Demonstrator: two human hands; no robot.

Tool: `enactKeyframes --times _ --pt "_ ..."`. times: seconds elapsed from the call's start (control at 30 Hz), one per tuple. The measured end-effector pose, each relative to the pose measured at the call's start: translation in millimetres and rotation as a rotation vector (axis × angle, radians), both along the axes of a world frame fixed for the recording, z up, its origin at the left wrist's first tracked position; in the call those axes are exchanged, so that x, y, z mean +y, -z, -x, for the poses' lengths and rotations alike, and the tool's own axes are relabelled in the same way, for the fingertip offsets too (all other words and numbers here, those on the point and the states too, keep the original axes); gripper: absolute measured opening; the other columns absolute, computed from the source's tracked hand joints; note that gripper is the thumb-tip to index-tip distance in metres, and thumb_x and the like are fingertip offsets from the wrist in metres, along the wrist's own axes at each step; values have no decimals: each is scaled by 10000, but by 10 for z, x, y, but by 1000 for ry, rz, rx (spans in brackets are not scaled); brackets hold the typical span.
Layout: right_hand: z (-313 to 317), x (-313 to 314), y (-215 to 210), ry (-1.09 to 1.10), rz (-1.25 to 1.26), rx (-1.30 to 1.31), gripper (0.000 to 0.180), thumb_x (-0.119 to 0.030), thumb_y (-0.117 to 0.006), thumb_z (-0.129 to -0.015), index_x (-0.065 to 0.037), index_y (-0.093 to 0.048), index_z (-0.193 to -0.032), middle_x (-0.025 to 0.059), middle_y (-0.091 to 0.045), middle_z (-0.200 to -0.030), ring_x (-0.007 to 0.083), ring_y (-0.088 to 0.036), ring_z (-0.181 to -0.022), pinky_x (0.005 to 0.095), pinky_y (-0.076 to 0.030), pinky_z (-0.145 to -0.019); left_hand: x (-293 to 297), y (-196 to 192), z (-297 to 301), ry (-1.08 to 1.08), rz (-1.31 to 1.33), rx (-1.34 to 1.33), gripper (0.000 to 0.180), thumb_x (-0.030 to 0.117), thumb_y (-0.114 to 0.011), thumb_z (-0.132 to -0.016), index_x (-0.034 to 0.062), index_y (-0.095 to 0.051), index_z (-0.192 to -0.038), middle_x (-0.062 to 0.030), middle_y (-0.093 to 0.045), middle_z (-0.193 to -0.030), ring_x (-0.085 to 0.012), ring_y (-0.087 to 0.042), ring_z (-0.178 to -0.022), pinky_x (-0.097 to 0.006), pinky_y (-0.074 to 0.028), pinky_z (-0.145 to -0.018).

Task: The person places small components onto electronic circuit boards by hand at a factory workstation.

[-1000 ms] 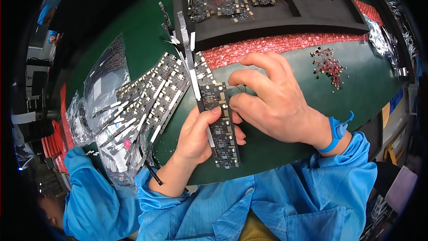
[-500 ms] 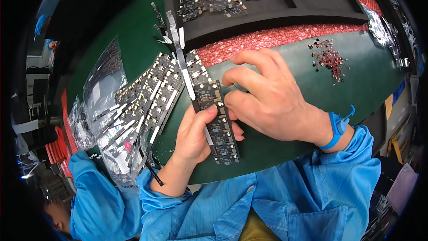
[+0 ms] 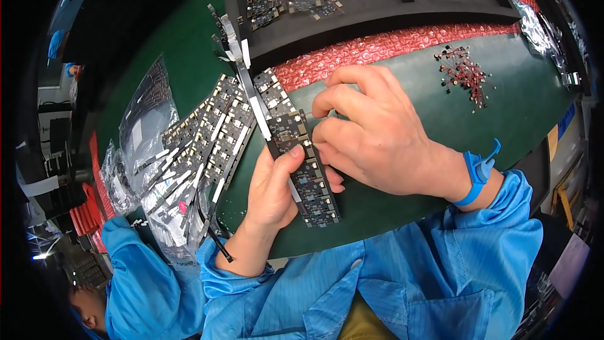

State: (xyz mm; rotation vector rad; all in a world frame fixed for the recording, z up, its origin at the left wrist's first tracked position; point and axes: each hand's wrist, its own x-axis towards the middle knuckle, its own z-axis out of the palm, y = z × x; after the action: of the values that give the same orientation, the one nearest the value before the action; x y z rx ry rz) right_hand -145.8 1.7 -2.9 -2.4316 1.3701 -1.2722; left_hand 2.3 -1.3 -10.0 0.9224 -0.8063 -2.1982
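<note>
Worktop, green: carrying everything below. Tray (image 3: pixel 390 24), black: lying at the far side, holding boards with red wires. Board pile (image 3: pixel 220 123): fanning out left of the hands. Right hand (image 3: pixel 384 132): curling beside the held board's right edge, thumb and forefinger drawing closer together than a second ago, suggesting finer work there; whether they are pinching anything, cannot tell. Left hand (image 3: pixel 270 189): gripping, thumb on top. Circuit board (image 3: pixel 318 192), long, dark: slanting in the left hand. Wired parts (image 3: pixel 464 75), red and black: lying rightward.
</note>
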Motion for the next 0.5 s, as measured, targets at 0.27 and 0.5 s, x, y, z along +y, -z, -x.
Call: enactKeyframes --times 0.27,0.5 --pt "9 9 1 1 -97 -26 109 -88 -547 -518 -58 -471 -589 32 -449 -716 224 -410 -741 308 -329 -626 -6 9 7 -19 -11 18 186 117 -325 -765 -26 -354 -881 -148 -491 -699 -239 -530 -576 -325 -474 -504" --pt "7 19 5 15 -135 -57 98 -83 -546 -516 -58 -474 -578 24 -449 -697 208 -415 -726 294 -326 -620 9 -13 29 -56 -15 6 190 116 -307 -766 -28 -352 -882 -154 -490 -689 -239 -527 -563 -326 -473 -501"
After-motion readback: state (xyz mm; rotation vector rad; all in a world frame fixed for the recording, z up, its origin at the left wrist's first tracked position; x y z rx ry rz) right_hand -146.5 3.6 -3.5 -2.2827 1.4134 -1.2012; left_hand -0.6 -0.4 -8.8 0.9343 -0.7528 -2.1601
